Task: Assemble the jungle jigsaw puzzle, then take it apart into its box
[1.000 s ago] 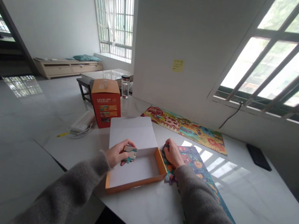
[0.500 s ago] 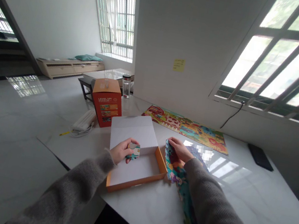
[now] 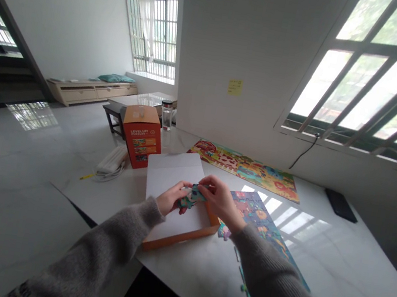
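My left hand (image 3: 171, 199) is closed on teal and white puzzle pieces (image 3: 188, 199), held above an open box (image 3: 182, 238) with an orange rim and white inside. My right hand (image 3: 217, 196) has come up against them, its fingertips pinching a teal puzzle piece at the same spot; how many pieces lie between the hands I cannot tell. Under and beyond my right forearm lies a joined purple-blue puzzle (image 3: 259, 214). Partly hidden by that sleeve, a pink and purple puzzle piece (image 3: 224, 232) and a green-teal one (image 3: 245, 293) rest on the white table.
A long colourful puzzle (image 3: 244, 168) lies along the wall. Behind the box stand an orange puzzle carton (image 3: 142, 138) and a glass bottle (image 3: 167, 115). A white power strip (image 3: 112, 160) is at the left edge, a black phone (image 3: 340, 205) at the far right.
My right hand has left the teal puzzle section beside the box and moved left to my left hand, a piece in its fingers. My left hand has shifted slightly right.
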A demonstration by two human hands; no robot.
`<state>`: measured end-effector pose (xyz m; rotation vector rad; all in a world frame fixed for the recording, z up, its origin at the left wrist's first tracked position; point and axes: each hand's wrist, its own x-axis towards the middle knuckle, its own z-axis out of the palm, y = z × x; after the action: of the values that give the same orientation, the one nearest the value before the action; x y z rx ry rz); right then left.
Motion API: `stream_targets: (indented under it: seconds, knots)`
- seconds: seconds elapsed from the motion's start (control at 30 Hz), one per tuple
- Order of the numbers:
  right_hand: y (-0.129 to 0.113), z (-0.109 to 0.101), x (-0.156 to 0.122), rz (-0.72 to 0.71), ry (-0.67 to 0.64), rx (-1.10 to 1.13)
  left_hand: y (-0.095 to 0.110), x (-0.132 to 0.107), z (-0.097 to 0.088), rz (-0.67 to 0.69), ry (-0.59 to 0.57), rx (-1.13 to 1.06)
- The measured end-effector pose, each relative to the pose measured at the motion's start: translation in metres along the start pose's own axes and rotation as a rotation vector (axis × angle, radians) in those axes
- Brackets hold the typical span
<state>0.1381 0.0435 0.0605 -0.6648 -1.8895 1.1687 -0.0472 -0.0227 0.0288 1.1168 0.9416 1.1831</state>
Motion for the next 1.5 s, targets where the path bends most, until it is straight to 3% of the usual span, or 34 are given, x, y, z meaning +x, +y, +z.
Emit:
stream_targets:
  seconds: [0.1, 0.23, 0.33, 0.37, 0.43, 0.53, 0.67, 0.77, 0.97, 1.23, 1.5]
  knots:
    - [-0.01, 0.015, -0.004, 0.053, -0.074, -0.014, 0.0, -0.001, 0.005, 0.062, -0.014, 0.085]
    - [0.01, -0.011, 0.001, 0.046, -0.09, -0.004, 0.001, -0.006, 0.002, 0.07, -0.005, 0.145]
    - [0.044, -0.046, 0.002, 0.025, 0.137, -0.371, 0.0, -0.007, -0.003, 0.029, 0.026, 0.056]
    - [0.056, -0.055, -0.001, 0.016, 0.143, -0.536, 0.0, -0.008, -0.004, 0.011, 0.021, 0.027]
    - [0.08, -0.063, -0.011, -0.051, -0.014, -0.793, -0.002, -0.008, -0.006, -0.017, 0.0, -0.013]
    - [0.105, -0.056, -0.027, -0.141, -0.16, -0.988, -0.005, -0.007, -0.006, -0.034, -0.026, -0.044]
    - [0.114, -0.042, -0.034, -0.099, -0.131, -1.062, -0.008, -0.007, -0.007, -0.038, -0.041, -0.076]
    - [0.11, -0.041, -0.03, -0.051, -0.101, -0.991, -0.008, -0.008, -0.007, -0.05, -0.037, -0.092]
    - [0.109, -0.055, -0.021, 0.143, 0.051, -0.405, -0.007, -0.008, -0.007, -0.065, -0.057, -0.099]
    - [0.089, -0.066, -0.022, 0.247, 0.273, -0.095, -0.01, -0.002, -0.005, -0.07, -0.081, -0.021]
    - [0.04, -0.069, -0.027, 0.138, 0.103, -0.038, -0.004, 0.025, 0.019, -0.098, -0.11, 0.294]
